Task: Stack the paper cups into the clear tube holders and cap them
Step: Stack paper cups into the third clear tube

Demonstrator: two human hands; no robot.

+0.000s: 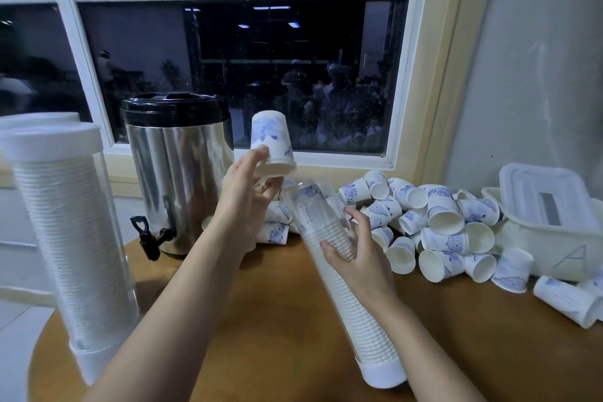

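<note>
While the left hand [248, 196] pinches an upturned paper cup [272, 143] by its rim just above the open mouth of the tilted clear tube [313, 215], the right hand [359, 261] curls its fingers [332, 250] round the tube's middle, hiding part of the stack inside. The tube's white base [383, 372] rests on the wooden counter [261, 320]. At left a capped full tube [68, 222] is blurred. Loose cups [440, 228] heap at right, some hidden behind the left hand, beside a white box [548, 215] cut off by the frame.
</note>
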